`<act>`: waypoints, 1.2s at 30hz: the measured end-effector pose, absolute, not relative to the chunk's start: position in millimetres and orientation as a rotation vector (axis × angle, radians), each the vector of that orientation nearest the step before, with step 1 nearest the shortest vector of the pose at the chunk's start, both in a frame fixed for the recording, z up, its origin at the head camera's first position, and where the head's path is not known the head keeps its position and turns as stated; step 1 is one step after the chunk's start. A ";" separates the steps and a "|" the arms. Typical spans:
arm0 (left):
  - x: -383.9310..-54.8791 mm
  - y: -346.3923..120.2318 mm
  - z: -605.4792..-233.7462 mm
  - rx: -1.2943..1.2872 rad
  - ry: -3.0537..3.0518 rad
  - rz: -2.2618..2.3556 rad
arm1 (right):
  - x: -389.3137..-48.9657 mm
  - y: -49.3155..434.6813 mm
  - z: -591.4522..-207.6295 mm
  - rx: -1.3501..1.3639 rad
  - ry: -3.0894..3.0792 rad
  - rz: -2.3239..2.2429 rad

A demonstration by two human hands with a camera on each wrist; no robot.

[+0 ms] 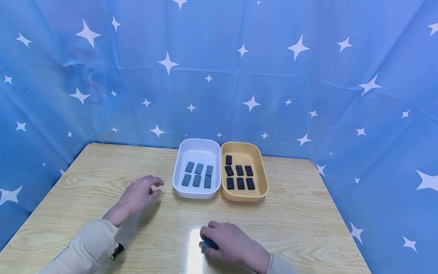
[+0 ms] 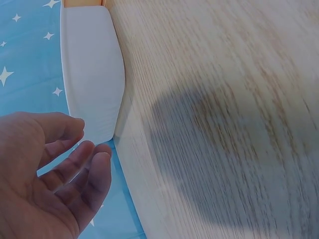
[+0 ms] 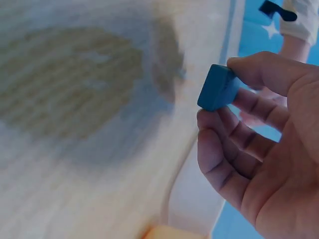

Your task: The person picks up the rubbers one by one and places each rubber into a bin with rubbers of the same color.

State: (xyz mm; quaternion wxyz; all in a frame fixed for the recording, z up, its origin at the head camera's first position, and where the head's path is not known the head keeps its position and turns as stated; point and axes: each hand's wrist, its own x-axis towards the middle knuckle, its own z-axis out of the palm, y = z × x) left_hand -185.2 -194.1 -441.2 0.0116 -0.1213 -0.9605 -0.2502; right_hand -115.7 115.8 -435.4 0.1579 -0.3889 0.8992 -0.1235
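Note:
Low over the front of the table, my right hand [image 1: 230,241] pinches a small blue rectangular block [image 3: 215,88] between thumb and fingertips; part of the block is hidden by the hand in the head view. My left hand [image 1: 138,195] hangs with loosely bent fingers and holds nothing, just left of a white tray [image 1: 195,195]. Inside that tray several grey-blue blocks [image 1: 196,180] lie in two rows. A yellow tray [image 1: 243,198] stands against its right side, with several black blocks [image 1: 240,183] laid in rows.
The wooden table [image 1: 301,220] ends at a blue curtain [image 1: 219,95] with white stars behind the trays. A small dark object [image 1: 117,252] shows beside the left sleeve [image 1: 87,243]. Light glares on the tabletop left of the right hand.

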 end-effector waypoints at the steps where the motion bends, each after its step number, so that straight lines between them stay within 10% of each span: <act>1: -185.1 -194.0 -441.0 -0.379 -2.998 -0.784 | -117.6 115.5 -434.0 -1.110 2.588 -0.354; 36: -181.6 -185.6 -455.8 -0.389 -3.002 -0.836 | -228.6 72.8 -375.5 -0.885 2.851 -0.329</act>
